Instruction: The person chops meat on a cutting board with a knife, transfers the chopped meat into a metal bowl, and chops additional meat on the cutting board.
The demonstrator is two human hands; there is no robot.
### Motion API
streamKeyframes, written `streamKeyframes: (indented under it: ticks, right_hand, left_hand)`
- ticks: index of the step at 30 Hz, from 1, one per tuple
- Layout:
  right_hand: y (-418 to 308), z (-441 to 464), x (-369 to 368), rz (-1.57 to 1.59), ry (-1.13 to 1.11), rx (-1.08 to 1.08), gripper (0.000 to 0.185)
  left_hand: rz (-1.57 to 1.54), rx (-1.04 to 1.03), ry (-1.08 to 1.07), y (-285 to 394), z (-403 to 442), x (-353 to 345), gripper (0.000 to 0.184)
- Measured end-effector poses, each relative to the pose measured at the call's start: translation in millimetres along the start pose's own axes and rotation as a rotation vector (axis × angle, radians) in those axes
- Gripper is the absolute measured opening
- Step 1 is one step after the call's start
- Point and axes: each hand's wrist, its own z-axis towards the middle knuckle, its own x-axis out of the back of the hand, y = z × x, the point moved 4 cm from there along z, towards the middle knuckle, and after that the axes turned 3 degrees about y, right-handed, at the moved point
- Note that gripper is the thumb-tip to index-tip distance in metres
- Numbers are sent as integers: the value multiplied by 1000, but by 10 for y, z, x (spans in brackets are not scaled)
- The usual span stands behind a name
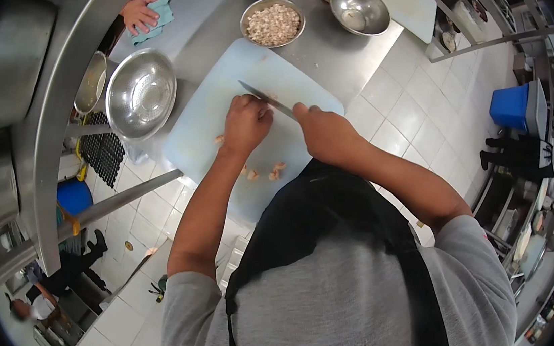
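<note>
Beyond the board (pixel 204 120), one bowl (pixel 272 22) holds chopped pieces; another (pixel 360 11) stands alongside.

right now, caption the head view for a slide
Right hand holds a knife beside the left hand over a cutting board.

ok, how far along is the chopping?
Looks well along: diced pieces fill a steel bowl beyond the cutting board. In hand: right hand holds the knife, blade close to the curled left hand. Left: probably the few loose pieces on the board's near part; can't tell if they're already cut to size.
</note>
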Motion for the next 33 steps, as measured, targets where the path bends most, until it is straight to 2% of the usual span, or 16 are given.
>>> streamKeyframes:
  ticks: [4, 7, 10, 13, 16, 19, 22, 25, 28, 33]
  right_hand:
    - [54, 89, -241, 9, 11, 5, 21]
    - [43, 181, -226, -12, 5, 19, 21]
    - [55, 197, -217, -48, 12, 30, 21]
    - [-11, 173, -68, -85, 9, 36, 20]
    - [-70, -56, 49, -31, 41, 50, 19]
    - [19, 48, -218, -39, 80, 58, 18]
    - [-64, 124, -82, -101, 94, 94, 19]
    - [-63, -51, 14, -26, 88, 67, 21]
    - [32, 77, -266, -64, 59, 48, 19]
    - [30, 207, -196, -82, 62, 45, 18]
  left_hand:
    - [12, 22, -11, -2, -7, -15, 8]
    - [-93, 3, 98, 45, 4, 120, 11]
    - [-75, -83, 64, 22, 26, 134, 10]
    - [-24, -47, -38, 0, 4, 50, 10]
    - [-16, -71, -17, -5, -18, 49, 10]
    - [-30, -68, 15, -32, -29, 22, 10]
    - [-25, -68, -5, -45, -19, 15, 9]
    - [-51, -64, 11, -37, -40, 39, 4]
    - [-28, -36, -26, -32, -35, 34, 11]
    - [-70, -84, 21, 9, -21, 170, 17]
